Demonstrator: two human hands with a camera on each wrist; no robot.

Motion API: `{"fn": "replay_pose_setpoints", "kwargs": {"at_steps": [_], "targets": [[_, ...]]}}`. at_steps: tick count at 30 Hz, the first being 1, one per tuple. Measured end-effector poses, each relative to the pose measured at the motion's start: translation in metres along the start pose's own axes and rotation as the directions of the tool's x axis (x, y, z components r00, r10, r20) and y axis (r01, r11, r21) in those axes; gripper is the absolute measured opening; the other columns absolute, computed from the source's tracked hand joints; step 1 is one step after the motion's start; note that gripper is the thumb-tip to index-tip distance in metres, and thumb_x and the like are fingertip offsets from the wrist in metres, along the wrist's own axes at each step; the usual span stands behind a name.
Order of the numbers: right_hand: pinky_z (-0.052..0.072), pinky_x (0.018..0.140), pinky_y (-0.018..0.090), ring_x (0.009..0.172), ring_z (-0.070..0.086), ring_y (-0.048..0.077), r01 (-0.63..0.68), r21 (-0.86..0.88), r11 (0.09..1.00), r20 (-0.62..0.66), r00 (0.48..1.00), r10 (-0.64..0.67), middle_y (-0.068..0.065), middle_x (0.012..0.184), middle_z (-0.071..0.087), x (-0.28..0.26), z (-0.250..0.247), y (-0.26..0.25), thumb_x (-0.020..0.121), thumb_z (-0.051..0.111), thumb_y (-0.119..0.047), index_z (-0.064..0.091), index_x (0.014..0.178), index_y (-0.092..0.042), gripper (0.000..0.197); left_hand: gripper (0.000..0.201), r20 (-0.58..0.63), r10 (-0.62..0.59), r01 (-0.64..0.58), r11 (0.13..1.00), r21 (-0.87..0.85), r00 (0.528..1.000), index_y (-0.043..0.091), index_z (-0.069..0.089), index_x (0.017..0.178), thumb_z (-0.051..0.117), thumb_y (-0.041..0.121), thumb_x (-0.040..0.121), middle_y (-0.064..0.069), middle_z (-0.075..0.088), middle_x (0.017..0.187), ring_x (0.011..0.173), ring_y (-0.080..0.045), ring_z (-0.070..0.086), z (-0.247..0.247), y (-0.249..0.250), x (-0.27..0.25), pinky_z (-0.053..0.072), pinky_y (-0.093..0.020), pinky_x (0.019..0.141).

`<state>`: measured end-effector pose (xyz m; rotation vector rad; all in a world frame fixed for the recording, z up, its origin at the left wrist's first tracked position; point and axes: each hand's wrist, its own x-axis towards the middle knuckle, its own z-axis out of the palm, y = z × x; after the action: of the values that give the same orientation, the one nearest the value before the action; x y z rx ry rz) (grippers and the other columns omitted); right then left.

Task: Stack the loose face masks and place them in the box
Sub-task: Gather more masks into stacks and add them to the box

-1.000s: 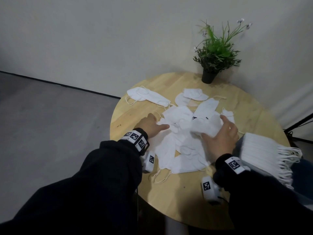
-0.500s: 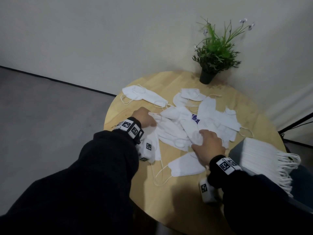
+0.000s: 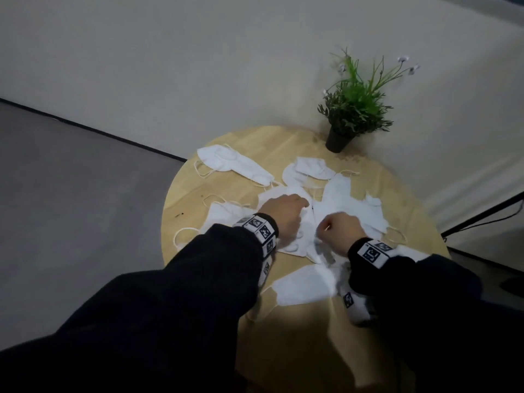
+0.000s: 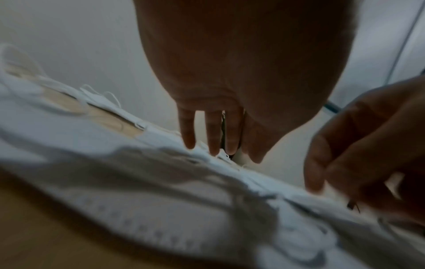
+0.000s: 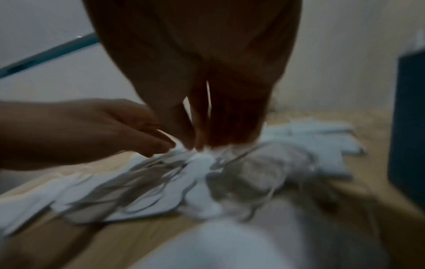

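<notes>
Masks (image 3: 306,287): white, loose, spread over table (image 3: 402,191) ctr, strays at 11 & 6 o'clock. Light, floppy, loops snag; take by body edge. L hand (image 3: 283,215) fingers straight, pressing pile; R hand (image 3: 338,228) pinching one mask.

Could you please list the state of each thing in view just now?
Masks: loose, overlapping on the table, not stacked.
Far-left mask: lying apart from the heap.
Left hand: fingers straight, touching the masks.
Right hand: fingers on the masks; grip unclear.
Plant: upright.
Table: partly covered.
</notes>
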<state>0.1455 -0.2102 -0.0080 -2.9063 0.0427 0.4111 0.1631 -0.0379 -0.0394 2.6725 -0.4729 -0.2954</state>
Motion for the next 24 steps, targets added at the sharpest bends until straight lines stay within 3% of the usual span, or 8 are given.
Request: {"fn": "replay_pose_setpoints", "kwargs": {"at_steps": [2,8,13,15,17,19,22,24], "targets": [[0.051,0.066,0.03,0.091,0.07,0.032,-0.042,-0.076,0.996,0.158,0.986,0.054,0.01,0.091,0.07,0.0,0.019,-0.002,0.078,0.069,-0.017,0.071,0.084,-0.007,0.012,0.052,0.007,-0.065,0.063,0.989,0.135,0.998,0.021,0.049,0.143,0.062,0.031,0.094,-0.006,0.05,0.145,0.13,-0.029,0.047,0.011,-0.001,0.008,0.042,-0.048,0.102],[0.047,0.102,0.043,0.127,0.052,0.039,-0.129,-0.175,0.976,0.094,0.985,0.147,0.012,0.136,0.048,0.008,0.038,0.005,0.08,0.071,-0.043,0.047,0.135,-0.009,0.068,0.04,-0.045,-0.176,0.182,0.967,0.181,0.983,0.017,0.064,0.121,0.069,0.041,0.089,-0.004,0.059,0.124,0.113,-0.029,0.059,0.008,-0.009,0.014,0.044,-0.04,0.086],[0.055,0.071,0.032,0.083,0.065,0.022,-0.181,-0.068,0.981,0.115,0.975,0.188,0.003,0.1,0.064,0.01,0.027,-0.001,0.052,0.074,-0.043,0.058,0.101,-0.016,0.058,0.011,-0.218,-0.217,0.236,0.969,0.066,0.951,0.015,0.065,0.095,0.054,0.019,0.094,-0.01,0.069,0.1,0.091,-0.032,0.066,-0.006,-0.008,0.006,0.042,-0.034,0.071],[0.057,0.082,0.036,0.086,0.066,0.022,-0.218,-0.002,0.976,0.129,0.968,0.217,-0.002,0.095,0.065,0.009,0.026,-0.001,0.057,0.078,-0.038,0.056,0.096,-0.021,0.049,0.007,-0.258,-0.322,0.265,0.935,-0.234,0.911,0.019,0.06,0.085,0.056,0.022,0.09,-0.007,0.067,0.09,0.082,-0.031,0.061,-0.022,-0.016,0.002,0.041,-0.032,0.068],[0.055,0.094,0.043,0.094,0.069,0.025,-0.235,0.086,0.968,0.112,0.968,0.225,-0.003,0.096,0.068,0.009,0.023,0.001,0.057,0.078,-0.042,0.059,0.094,-0.027,0.045,0.007,-0.286,-0.42,0.2,0.797,-0.57,0.861,0.018,0.056,0.08,0.06,0.021,0.086,-0.003,0.064,0.083,0.076,-0.027,0.059,-0.039,-0.022,-0.002,0.045,-0.031,0.064],[0.056,0.087,0.038,0.091,0.069,0.027,-0.222,0.206,0.953,0.047,0.975,0.217,-0.001,0.092,0.071,0.011,0.011,0.0,0.056,0.079,-0.044,0.062,0.082,-0.024,0.036,0.007,-0.25,-0.52,0.086,0.538,-0.838,0.817,0.015,0.058,0.081,0.065,0.014,0.083,-0.003,0.065,0.084,0.077,-0.026,0.064,-0.056,-0.026,-0.01,0.06,-0.04,0.064],[0.047,0.071,0.033,0.086,0.064,0.028,-0.176,0.364,0.915,-0.025,0.98,0.198,0.004,0.087,0.066,0.007,-0.012,0.0,0.074,0.082,-0.025,0.059,0.075,-0.02,0.023,0.033,-0.059,-0.56,0.023,0.139,-0.99,0.827,0.013,0.058,0.113,0.067,0.003,0.082,-0.012,0.065,0.117,0.101,-0.031,0.069,-0.068,-0.028,-0.021,0.066,-0.047,0.075],[0.043,0.073,0.031,0.086,0.062,0.027,-0.143,0.507,0.85,-0.091,0.972,0.217,0.004,0.09,0.063,0.003,-0.024,0.002,0.078,0.08,-0.027,0.06,0.084,-0.019,0.022,0.06,0.022,-0.544,0.027,0.002,-1.0,0.839,0.019,0.046,0.13,0.068,-0.002,0.078,-0.01,0.057,0.126,0.108,-0.035,0.065,-0.069,-0.027,-0.029,0.065,-0.053,0.077]]}}
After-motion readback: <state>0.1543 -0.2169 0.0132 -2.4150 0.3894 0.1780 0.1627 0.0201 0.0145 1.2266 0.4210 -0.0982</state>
